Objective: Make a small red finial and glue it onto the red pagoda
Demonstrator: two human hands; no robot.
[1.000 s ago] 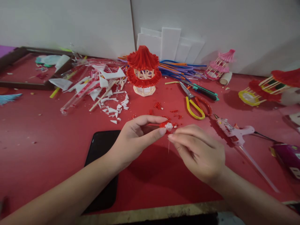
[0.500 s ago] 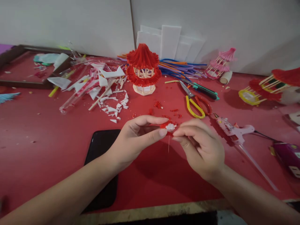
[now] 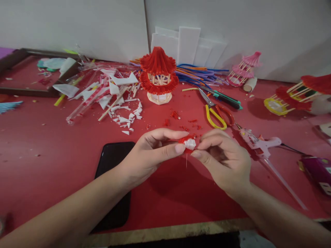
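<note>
Between my two hands is a small red fuzzy piece with a whitish, shiny centre. My left hand pinches its left side between thumb and fingers. At its right edge, the thumb and fingertips of my right hand are pressed together, touching or very close to it; whether they grip it is hard to see. A thin pale thread hangs down below the piece. Just behind it, red fuzzy scraps lie on the red table. A red two-tiered pagoda model stands upright farther back.
A black phone lies under my left forearm. To the right are scissors, a cutter knife and a glue gun with a cord. White foam scraps spread at left. Pink and red-yellow models lie at right.
The held piece has shifted slightly right and turned, so more of its whitish centre shows. My right fingers have moved a little along its right edge.
</note>
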